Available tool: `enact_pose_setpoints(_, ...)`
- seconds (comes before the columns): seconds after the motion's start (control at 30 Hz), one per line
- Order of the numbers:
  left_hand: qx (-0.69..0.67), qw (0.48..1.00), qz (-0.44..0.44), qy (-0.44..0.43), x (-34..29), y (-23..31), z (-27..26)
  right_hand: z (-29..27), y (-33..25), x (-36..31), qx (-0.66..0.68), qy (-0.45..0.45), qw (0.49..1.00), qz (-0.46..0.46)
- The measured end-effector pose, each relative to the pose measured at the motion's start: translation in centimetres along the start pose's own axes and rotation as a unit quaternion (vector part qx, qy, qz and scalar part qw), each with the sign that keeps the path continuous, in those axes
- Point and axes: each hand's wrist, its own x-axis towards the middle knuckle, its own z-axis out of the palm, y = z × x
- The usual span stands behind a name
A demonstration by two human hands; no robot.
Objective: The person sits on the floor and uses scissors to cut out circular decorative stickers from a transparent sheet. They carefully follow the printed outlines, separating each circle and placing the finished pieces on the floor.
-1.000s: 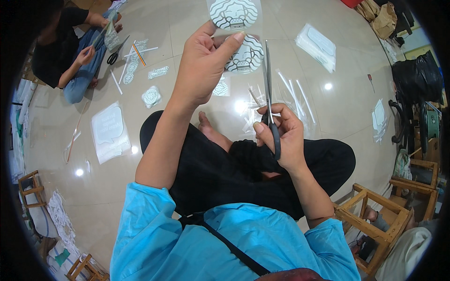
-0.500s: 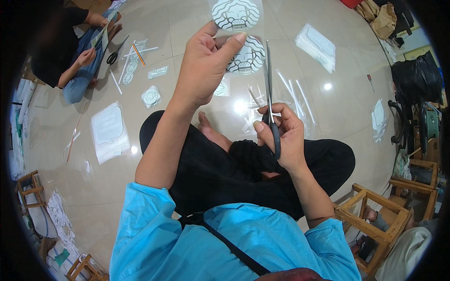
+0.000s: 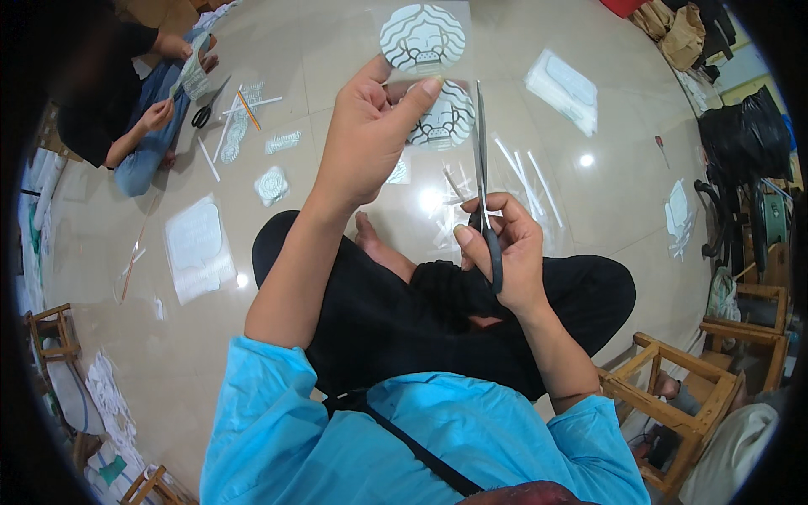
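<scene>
My left hand (image 3: 374, 139) pinches a clear sticker sheet (image 3: 422, 39) between thumb and fingers. Two round white designs with dark wavy-haired faces show on it, one above the other; my thumb and fingers cover part of the lower one. In my right hand (image 3: 513, 252) are black-handled scissors (image 3: 481, 160), fingers through the loops. Their blades point away from me, look nearly closed, and stand upright along the sheet's right edge. Whether they touch the sheet I cannot tell. Below the sheet, thin white offcut strips (image 3: 526, 181) are scattered on the floor.
A stack of clear-wrapped sheets (image 3: 562, 91) lies far right, another stack (image 3: 200, 248) at left. Small round stickers (image 3: 271, 185) lie between. A co-worker (image 3: 126, 101) sits far left holding a sheet, near other scissors (image 3: 202, 115). A wooden stool (image 3: 673, 379) stands right; a screwdriver (image 3: 661, 151) lies beyond.
The sheet and scissors sit slightly lower in the picture, as does most of the floor scene. My grips are the same. The co-worker's sheet has shifted a little.
</scene>
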Motion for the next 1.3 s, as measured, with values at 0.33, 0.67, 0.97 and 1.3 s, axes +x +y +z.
enact_pose_setpoints(0.33, -0.033, 0.999, 0.007, 0.003, -0.1, -0.2, 0.5, -0.2, 0.0, -0.2, -0.014, 0.011, 1.0, 0.01)
enact_pose_setpoints(0.67, -0.03, 0.999, -0.018, 0.01, -0.5, -0.2, 1.1, -0.1, -0.2, 0.0, -0.011, 0.018, 1.0, -0.014)
enact_pose_setpoints(0.97, -0.05, 0.998, -0.017, 0.018, -0.5, 0.0, 1.4, -0.2, -0.3, -0.1, -0.026, 0.026, 0.999, 0.007)
enact_pose_setpoints(1.3, -0.03, 0.999, 0.017, 0.024, 0.0, 0.0, 0.7, 0.0, -0.2, -0.1, -0.019, 0.015, 1.0, -0.004)
